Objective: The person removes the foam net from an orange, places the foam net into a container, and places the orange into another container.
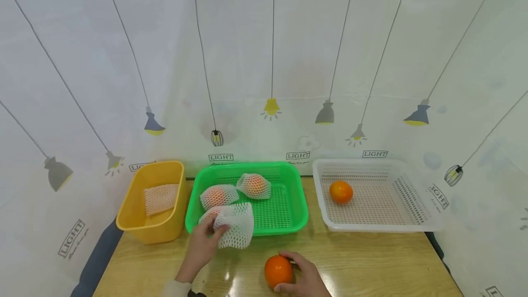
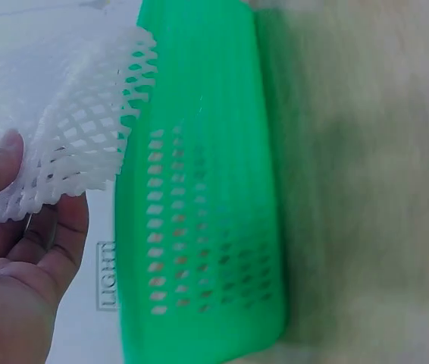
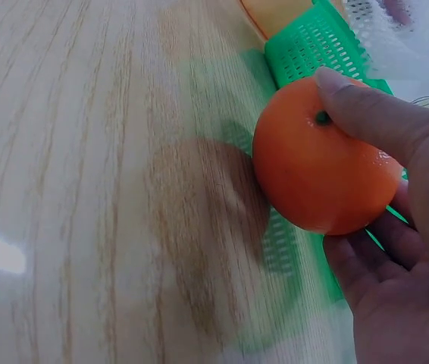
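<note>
A white foam net sleeve (image 1: 240, 226) hangs from my left hand (image 1: 202, 244), pinched between thumb and fingers at the front left of the green basket (image 1: 303, 205). In the left wrist view the net (image 2: 78, 129) looks flattened, with nothing visible inside. My right hand (image 1: 306, 278) grips an orange (image 1: 277, 271) low over the wooden table, in front of the basket. The right wrist view shows the thumb on top of the orange (image 3: 320, 167), beside its green stem spot, with fingers beneath. Several net-wrapped fruits, such as this one (image 1: 254, 186), lie in the green basket.
A yellow bin (image 1: 154, 237) on the left contains foam nets (image 1: 161, 198). At the right stands a white basket (image 1: 371, 228) with one bare orange (image 1: 341, 192) in it. Behind them rises a curtain printed with lamps (image 1: 247, 58). The wooden table (image 1: 371, 265) extends in front.
</note>
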Demonstrator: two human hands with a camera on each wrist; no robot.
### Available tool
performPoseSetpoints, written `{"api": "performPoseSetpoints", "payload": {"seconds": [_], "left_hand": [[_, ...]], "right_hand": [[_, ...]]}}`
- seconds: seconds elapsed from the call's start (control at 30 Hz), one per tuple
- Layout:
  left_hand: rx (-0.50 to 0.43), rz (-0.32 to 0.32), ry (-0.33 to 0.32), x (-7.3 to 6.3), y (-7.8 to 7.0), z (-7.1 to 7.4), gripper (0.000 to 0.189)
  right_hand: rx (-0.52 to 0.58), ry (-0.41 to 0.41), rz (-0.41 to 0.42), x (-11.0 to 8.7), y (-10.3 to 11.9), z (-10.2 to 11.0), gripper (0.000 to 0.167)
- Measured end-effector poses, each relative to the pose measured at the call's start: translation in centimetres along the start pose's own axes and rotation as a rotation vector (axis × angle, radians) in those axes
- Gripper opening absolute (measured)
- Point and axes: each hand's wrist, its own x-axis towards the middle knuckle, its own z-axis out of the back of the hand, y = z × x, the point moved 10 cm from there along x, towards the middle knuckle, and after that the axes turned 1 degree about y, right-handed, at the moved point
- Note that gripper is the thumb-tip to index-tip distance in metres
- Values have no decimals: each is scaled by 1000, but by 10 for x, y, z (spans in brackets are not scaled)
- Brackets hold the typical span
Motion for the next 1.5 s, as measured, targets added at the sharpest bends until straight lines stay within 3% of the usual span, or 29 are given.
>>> {"api": "performPoseSetpoints", "payload": {"seconds": [0.17, 0.23, 0.3, 0.53, 0.7, 0.97, 1.27, 1.5], "left_hand": [[126, -196, -40, 18, -21, 31, 14], [179, -253, -60, 24, -29, 43, 14], [234, -272, -76, 31, -34, 56, 15], [385, -187, -79, 60, -32, 104, 16], [431, -133, -50, 78, -33, 133, 18], [555, -120, -33, 101, -36, 174, 18], [669, 6, 110, 118, -5, 197, 13], [713, 12, 181, 123, 11, 208, 9]], "right_hand": [[-2, -11, 13, -1, -1, 1, 78], [2, -15, 24, -2, 0, 2, 78], [7, -17, 26, -3, -1, 2, 77], [16, -6, 36, -2, -1, 1, 77], [30, 6, 21, -1, -3, 0, 76], [35, 9, 16, 0, -3, 0, 77], [54, 14, 4, -1, -3, 0, 77], [46, 13, 5, 1, -3, 0, 77]]}}
